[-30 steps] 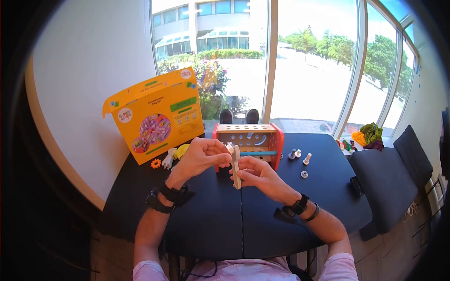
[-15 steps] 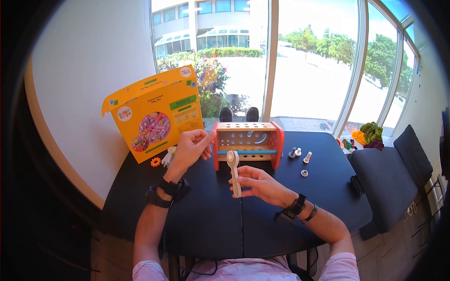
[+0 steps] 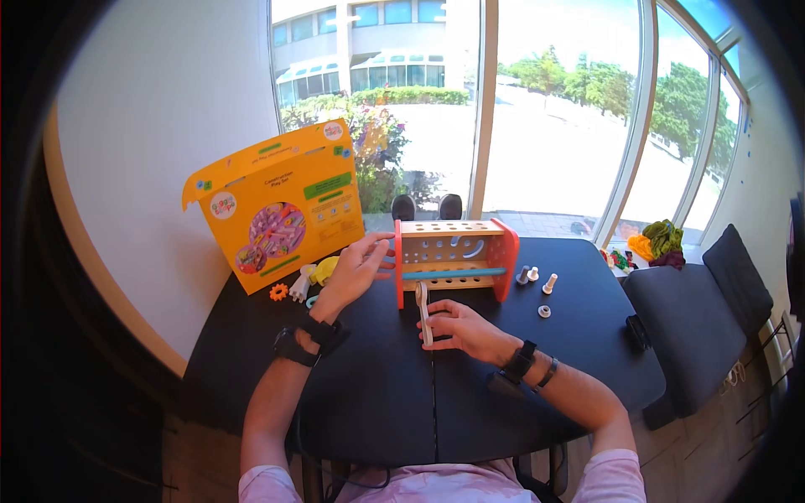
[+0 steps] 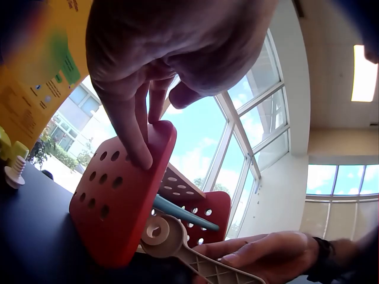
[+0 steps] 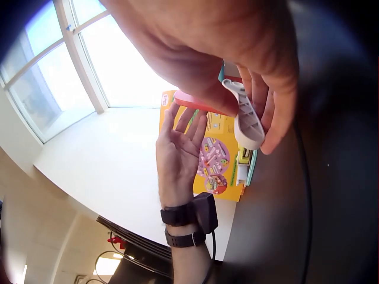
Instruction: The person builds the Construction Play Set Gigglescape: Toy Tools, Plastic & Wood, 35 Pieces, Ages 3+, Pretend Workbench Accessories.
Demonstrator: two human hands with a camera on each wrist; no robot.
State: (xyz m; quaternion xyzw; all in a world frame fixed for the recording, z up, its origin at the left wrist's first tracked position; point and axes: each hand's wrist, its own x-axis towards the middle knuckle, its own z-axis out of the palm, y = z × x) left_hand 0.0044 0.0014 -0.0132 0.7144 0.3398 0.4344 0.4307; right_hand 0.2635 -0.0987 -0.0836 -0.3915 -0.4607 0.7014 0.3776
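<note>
In the head view a toy workbench (image 3: pixel 453 275) stands on the black table, with red side panels, holed wooden boards and a blue rod across it. My left hand (image 3: pixel 356 268) is at its left side. The left wrist view shows extended fingers (image 4: pixel 127 127) pressing on the holed red panel (image 4: pixel 112 195), the thumb apart from it. My right hand (image 3: pixel 474 329) grips a beige toy wrench (image 3: pixel 424 323) between thumb and fingers, in front of the workbench. The wrench's round head (image 4: pixel 161 235) has a ring-shaped piece at its centre and overlaps the red panel's lower edge in that view.
A yellow play-set box (image 3: pixel 281 201) stands behind on the left, with an orange gear (image 3: pixel 279 292) and white and yellow pieces before it. Toy bolts (image 3: pixel 549 284) and a small nut (image 3: pixel 544 312) are to the workbench's right. A dark chair (image 3: pixel 696 310) adjoins the table's right side.
My left hand has left the wrench's head and gone to the workbench's left panel. The workbench has shifted right. My right hand keeps the wrench, lower than before and turned.
</note>
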